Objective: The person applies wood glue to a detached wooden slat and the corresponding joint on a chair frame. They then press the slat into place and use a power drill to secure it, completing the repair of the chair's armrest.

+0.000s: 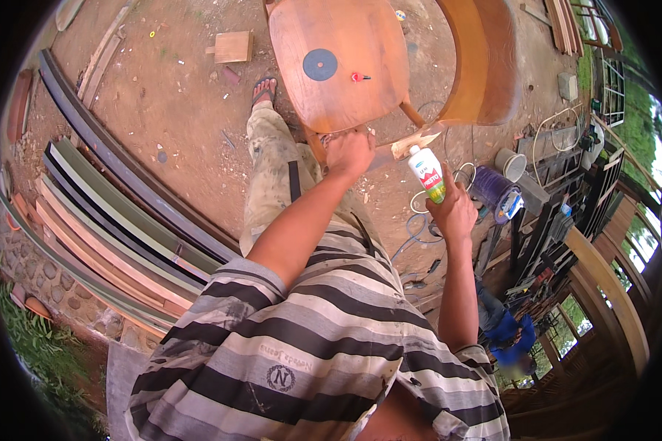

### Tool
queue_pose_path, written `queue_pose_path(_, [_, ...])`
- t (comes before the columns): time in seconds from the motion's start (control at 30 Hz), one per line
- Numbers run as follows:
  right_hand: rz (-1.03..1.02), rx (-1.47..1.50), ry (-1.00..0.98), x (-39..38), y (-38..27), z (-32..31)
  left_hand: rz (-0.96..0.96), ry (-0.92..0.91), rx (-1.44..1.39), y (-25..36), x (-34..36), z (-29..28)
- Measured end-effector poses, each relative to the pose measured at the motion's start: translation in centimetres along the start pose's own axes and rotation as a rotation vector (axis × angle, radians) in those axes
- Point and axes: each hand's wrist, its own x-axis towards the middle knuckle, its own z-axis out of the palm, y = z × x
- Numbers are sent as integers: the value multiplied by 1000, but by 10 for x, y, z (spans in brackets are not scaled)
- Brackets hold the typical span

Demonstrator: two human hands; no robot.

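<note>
A: Right grip first?
B: I see the right hand [454,213] closed round a white glue bottle [427,173] w/ green base, held upright, nozzle up, just right of the chair.
A: Left?
B: Left hand [349,152] clenched on the front edge of the wooden chair seat [338,62], fingers curled under. Can't tell how tight.
A: Around that?
B: Seat has a dark round disc [320,65] + small red bit [357,76]. Dirt floor [184,110] below, planks [110,220] stacked at left, blue bucket [497,192] to the right.
</note>
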Motion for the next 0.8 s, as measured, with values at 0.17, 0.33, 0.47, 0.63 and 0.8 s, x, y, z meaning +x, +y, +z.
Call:
queue_pose_path(0.17, [-37,-14,7,2,-2,-7,65,167,6,-4,-1,7])
queue_pose_path(0.33, [-89,23,30,-5,7,-3,29,158,-18,-2,-1,7])
queue_pose_path(0.47, [-100,15,70,-19,11,-3,30,129,-42,-2,-1,3])
queue_pose_path(0.63, [-71,9,64,-31,11,-9,6,64,-9,0,-1,-2])
queue_pose_path(0.8, [-42,28,68,-42,10,-19,10,117,-30,0,0,1])
